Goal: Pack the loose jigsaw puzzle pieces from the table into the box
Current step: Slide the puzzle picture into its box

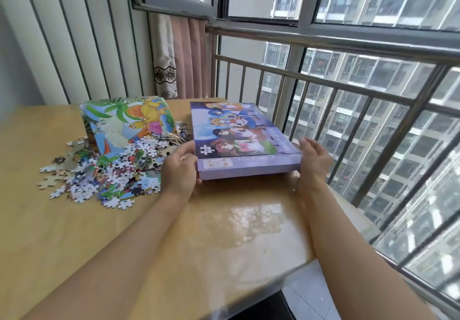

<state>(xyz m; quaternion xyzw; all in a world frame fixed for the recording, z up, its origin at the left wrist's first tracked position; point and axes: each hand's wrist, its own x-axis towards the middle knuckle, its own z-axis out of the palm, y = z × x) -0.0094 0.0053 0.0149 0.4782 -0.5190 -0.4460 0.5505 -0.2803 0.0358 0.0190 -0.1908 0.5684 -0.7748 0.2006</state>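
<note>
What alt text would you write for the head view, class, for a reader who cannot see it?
Two hands, left hand and right hand, grip the near corners of a closed purple puzzle box on a wooden table by a window. A heap of loose pieces and a dinosaur picture lie to its left.

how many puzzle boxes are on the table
2. The purple box lies flat on the right side of the table, between the left hand and right hand. The dinosaur box sits tilted at back left, behind the loose pieces.
</note>
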